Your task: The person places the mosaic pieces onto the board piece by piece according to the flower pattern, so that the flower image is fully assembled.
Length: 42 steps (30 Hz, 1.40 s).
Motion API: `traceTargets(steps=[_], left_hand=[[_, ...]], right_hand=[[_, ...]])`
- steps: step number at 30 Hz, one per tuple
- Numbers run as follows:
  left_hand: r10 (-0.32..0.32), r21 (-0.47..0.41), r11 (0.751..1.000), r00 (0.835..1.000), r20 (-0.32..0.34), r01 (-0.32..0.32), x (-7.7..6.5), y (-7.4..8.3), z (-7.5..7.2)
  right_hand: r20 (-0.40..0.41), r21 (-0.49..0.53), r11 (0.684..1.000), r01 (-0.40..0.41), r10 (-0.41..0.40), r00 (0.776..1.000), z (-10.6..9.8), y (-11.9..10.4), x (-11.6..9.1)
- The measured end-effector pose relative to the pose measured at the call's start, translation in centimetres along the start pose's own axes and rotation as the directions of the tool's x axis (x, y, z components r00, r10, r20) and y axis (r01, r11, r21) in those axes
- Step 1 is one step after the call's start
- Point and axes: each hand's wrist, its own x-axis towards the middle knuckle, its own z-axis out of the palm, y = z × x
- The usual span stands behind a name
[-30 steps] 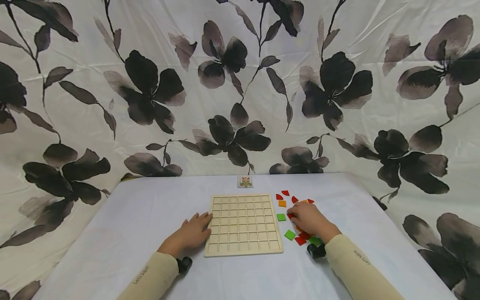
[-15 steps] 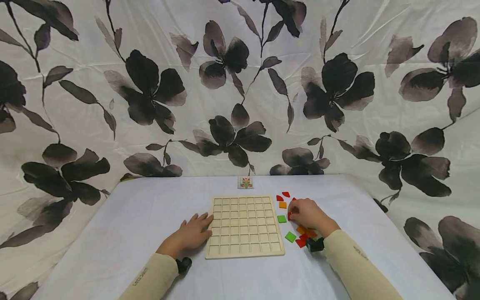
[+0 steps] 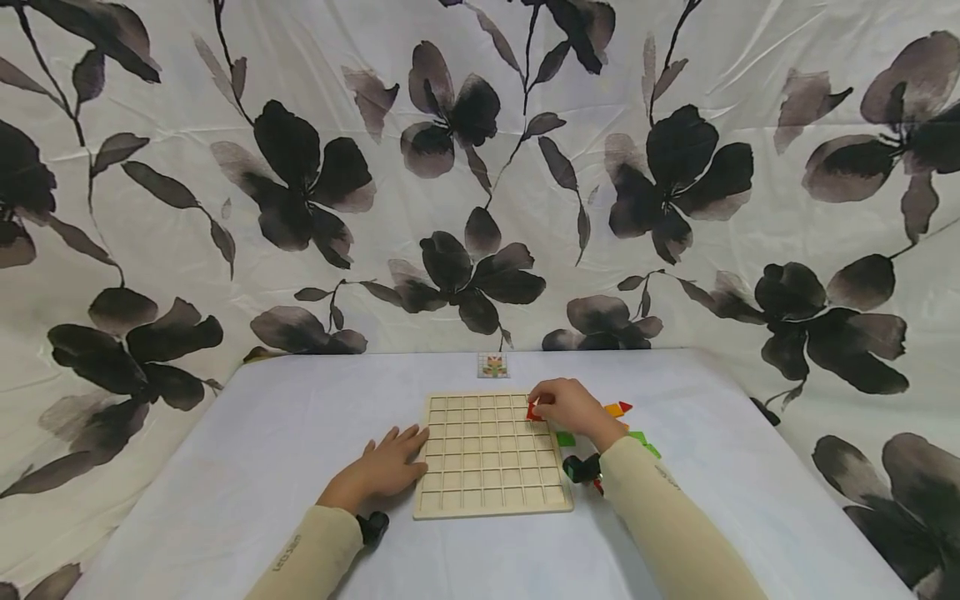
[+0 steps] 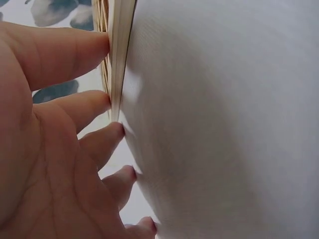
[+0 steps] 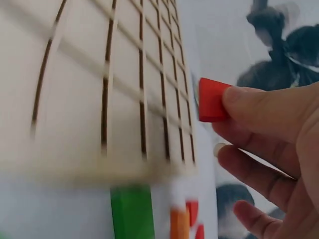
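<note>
"One red piece [image 5: 211, 102]: where?"
"Pinched in your right hand [image 3: 570, 407], over the far right corner of the gridded board [image 3: 487, 467]; your left hand [image 3: 384, 469], fingers spread, touches its left edge."

The backdrop [image 3: 480, 183] is printed with black flowers, shaded into grey-mauve on a white ground. The table [image 3: 225, 458] is covered in plain white. The board [image 3: 487, 456] is coloured pale wood and ruled into a grid of squares. The held tile [image 5: 211, 101] is coloured solid red; solid colour is also seen on a green tile [image 5: 133, 212] and an orange tile [image 5: 179, 224]. The card [image 3: 493, 365] is patterned in red and green. The sleeves [image 3: 315, 546] are coloured beige and marked with dark lettering.
</note>
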Motion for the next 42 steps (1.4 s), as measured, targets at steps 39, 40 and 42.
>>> traceTargets(steps=[39,40,42], left_hand=[[-0.024,-0.048,0.999,1.0,0.011,0.024,0.1,0.4,0.1],[-0.029,-0.047,0.998,1.0,0.01,0.029,0.0,0.3,0.1],[-0.033,-0.043,0.999,0.999,0.005,0.033,0.0,0.2,0.0]], right_hand=[[-0.002,-0.015,0.988,0.151,-0.152,0.988,7.1,-4.8,4.7],[0.016,-0.01,0.987,0.16,-0.16,0.987,6.9,-4.7,4.6],[0.049,-0.01,0.984,0.18,-0.18,0.982,6.4,-4.6,4.4]])
